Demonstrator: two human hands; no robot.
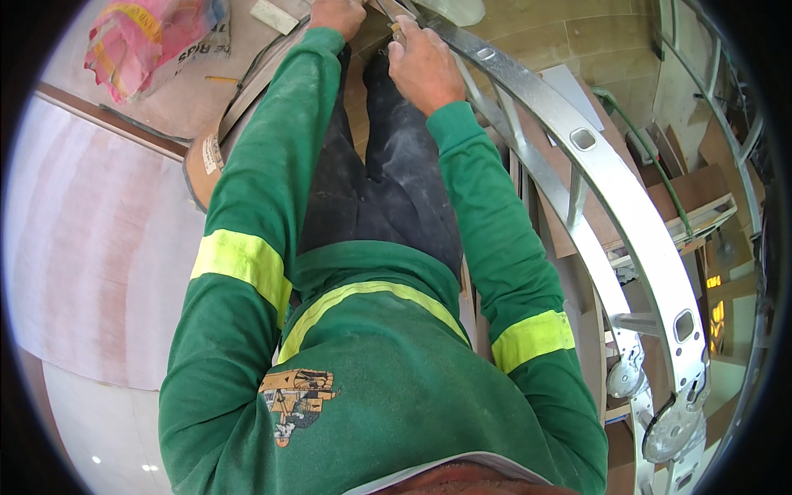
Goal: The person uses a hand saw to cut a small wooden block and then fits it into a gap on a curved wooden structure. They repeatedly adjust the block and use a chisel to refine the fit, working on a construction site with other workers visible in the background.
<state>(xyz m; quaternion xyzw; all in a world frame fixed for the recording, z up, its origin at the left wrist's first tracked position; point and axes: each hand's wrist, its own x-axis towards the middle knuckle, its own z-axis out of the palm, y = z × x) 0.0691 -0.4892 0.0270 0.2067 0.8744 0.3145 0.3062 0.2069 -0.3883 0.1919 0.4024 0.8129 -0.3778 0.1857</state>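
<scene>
Both my arms, in green sleeves with yellow bands, reach toward the top edge. My left hand (338, 18) is closed at the very top; what its fingers grip is cut off by the edge. My right hand (426, 68), dusty with white, is closed around a hand tool (396, 30) with a tan handle, beside a thin flat metal piece; its far end is hard to make out. Just right of this hand runs the rail of an aluminium folding ladder (583, 139). The ladder curves down the right side to its round hinges (675, 429).
A pink and yellow plastic bag (124, 49) lies crumpled at upper left, near a pencil (221, 80) and a white block (274, 16). A brown curved strip (198, 173) sits beside my left arm. Boards (693, 191) and a green hose (660, 169) are beyond the ladder.
</scene>
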